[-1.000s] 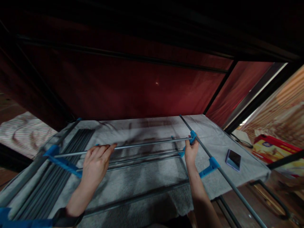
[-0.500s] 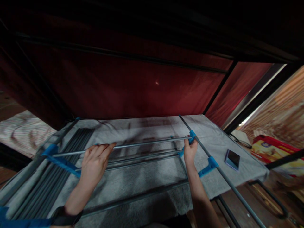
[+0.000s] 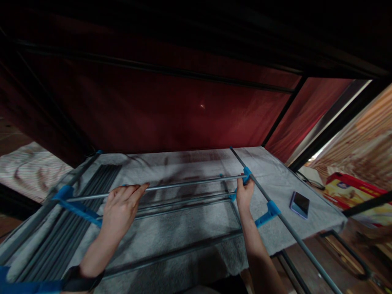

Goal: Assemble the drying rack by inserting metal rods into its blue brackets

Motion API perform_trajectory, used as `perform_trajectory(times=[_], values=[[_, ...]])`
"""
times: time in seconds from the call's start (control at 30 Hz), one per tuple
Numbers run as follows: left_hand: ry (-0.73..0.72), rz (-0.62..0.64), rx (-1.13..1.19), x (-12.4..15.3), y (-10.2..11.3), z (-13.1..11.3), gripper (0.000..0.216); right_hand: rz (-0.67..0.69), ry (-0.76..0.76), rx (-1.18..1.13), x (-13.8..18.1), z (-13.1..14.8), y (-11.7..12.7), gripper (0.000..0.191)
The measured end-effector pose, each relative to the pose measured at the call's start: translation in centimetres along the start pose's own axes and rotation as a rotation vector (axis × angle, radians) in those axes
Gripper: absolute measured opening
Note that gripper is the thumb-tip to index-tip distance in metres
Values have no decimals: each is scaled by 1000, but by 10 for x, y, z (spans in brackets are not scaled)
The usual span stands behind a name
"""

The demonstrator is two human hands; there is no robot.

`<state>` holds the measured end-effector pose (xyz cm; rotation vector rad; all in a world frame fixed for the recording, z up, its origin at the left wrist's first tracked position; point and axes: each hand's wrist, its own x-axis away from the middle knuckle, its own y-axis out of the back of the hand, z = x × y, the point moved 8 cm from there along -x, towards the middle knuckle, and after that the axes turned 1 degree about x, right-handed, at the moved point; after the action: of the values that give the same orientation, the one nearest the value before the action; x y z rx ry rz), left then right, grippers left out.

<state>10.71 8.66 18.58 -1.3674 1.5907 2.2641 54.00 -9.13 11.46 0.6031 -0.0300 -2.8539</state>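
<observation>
Gripping the grey metal crossbar near its left end, our left hand is palm down, with the fingers closed over the tube. Our right hand is at the opposite end, thumb and fingers closed around the right blue connector where the crossbar meets it; the exact finger contact is partly hidden.

The crossbar spans the work from side to side, above the grey cloth. Its left end meets the left blue bracket, which is fitted on the left side tube. The right blue connector sits on the right side tube; nearer to us, the same tube carries a lower blue bracket. Two thinner rods run roughly parallel to the crossbar on our side of it.

A bundle of grey tubes lies side by side at the left, partly beneath the left blue bracket. A smartphone lies on the cloth to the right of the right side tube. We note a black wristband on our left wrist. A red-and-yellow box is at the far right, beyond the cloth.
</observation>
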Motion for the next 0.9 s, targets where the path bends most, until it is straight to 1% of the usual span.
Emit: perform_trajectory(times=[0.27, 0.4, 0.57, 0.63, 0.73, 0.83, 0.9], values=[[30, 2, 57, -2, 2, 0, 40, -9, 21, 53, 0, 3, 1, 52], [32, 10, 62, -2, 2, 0, 41, 10, 18, 73, -1, 1, 1, 54], [72, 34, 71, -3, 7, -6, 38, 63, 0, -3, -1, 0, 5, 56], [81, 23, 88, -4, 10, -8, 37, 28, 8, -26, -2, 0, 9, 55], [81, 14, 136, -4, 11, -11, 38, -7, 58, 9, -5, 4, 10, 53], [130, -18, 134, 5, 15, -11, 39, -31, 103, -3, -6, 8, 9, 44], [205, -64, 116, 19, 19, -9, 34, -23, 106, 1, -5, 10, 8, 42]])
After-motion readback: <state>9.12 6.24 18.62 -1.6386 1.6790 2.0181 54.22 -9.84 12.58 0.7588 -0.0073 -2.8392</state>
